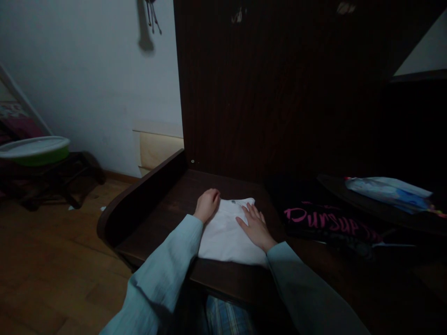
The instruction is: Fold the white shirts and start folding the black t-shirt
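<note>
Right hand (256,226) is spread flat on a folded white fabric garment (226,239), left hand (207,205) is kinda curled at its left edge, can't tell if it's pinching. Garment's on a dark brown wooden worktop (153,223), black cloth with pink lettering (323,222) off to the right.

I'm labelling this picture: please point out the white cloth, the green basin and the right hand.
White cloth (226,235), head view: its visible middle.
Green basin (42,157), head view: its side wall.
Right hand (257,228), head view: its back.

Room lies between the left fingers (214,193) and the side panel (148,195); black cloth (310,225) crowds the right.
</note>
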{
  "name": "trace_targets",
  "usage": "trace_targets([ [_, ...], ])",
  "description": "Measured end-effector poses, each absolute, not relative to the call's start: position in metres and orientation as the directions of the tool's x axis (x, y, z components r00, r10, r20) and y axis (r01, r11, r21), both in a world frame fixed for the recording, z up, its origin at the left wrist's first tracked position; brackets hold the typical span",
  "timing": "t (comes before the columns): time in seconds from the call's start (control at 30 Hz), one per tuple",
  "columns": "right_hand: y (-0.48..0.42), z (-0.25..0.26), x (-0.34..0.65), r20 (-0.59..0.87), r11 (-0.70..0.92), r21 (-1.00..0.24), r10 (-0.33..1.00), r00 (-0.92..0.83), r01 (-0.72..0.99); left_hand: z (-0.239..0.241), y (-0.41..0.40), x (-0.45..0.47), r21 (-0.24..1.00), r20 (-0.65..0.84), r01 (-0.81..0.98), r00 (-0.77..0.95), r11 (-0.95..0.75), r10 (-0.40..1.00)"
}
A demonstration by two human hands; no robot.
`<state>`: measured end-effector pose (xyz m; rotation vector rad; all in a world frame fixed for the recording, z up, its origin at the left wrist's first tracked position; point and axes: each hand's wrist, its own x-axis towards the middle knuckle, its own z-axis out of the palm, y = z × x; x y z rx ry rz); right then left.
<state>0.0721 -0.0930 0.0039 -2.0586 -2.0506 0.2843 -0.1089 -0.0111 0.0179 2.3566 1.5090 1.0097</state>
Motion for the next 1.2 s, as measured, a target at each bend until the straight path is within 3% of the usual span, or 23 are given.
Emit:
trace_targets([
  [0.13,-0.094,0.006,0.071,0.012,-0.013,-0.283,1.0,0.018,0.959,0.013,-0.023,-0.1,0.367,0.295,0.775,0.428,-0.515,0.854],
  [0.3,-0.094,0.005,0.07,0.024,-0.005,-0.267,1.0,0.012,0.964,0.005,-0.022,-0.097,0.281,0.166,0.838,0.438,-0.469,0.883],
  [0.4,-0.093,0.002,0.071,0.042,-0.001,-0.288,0.999,0.013,0.958,0.003,-0.019,-0.099,0.327,0.154,0.806,0.469,-0.493,0.87],
  [0.5,-0.091,-0.004,0.075,0.093,0.01,-0.358,0.995,0.025,0.934,0.002,-0.016,-0.103,0.433,0.245,0.726,0.475,-0.534,0.845],
  [0.6,-0.087,-0.012,0.081,0.216,0.041,-0.462,0.974,0.067,0.886,0.003,-0.013,-0.109,0.52,0.409,0.649,0.381,-0.555,0.829],
  [0.7,-0.082,-0.02,0.088,0.331,0.092,-0.553,0.936,0.118,0.828,0.007,-0.011,-0.115,0.551,0.485,0.689,0.196,-0.472,0.852],
  [0.87,-0.081,-0.026,0.094,0.363,0.055,-0.538,0.916,0.172,0.841,0.014,-0.013,-0.125,0.502,0.346,0.85,-0.031,-0.158,0.938],
  [1.03,-0.088,-0.015,0.096,0.329,-0.005,-0.463,0.928,0.177,0.886,0.018,-0.022,-0.129,0.423,0.297,0.899,-0.017,-0.116,0.955],
  [1.2,-0.094,0.003,0.1,0.236,-0.057,-0.522,0.949,0.208,0.851,0.02,-0.032,-0.136,0.394,0.237,0.918,-0.052,-0.047,0.97],
])
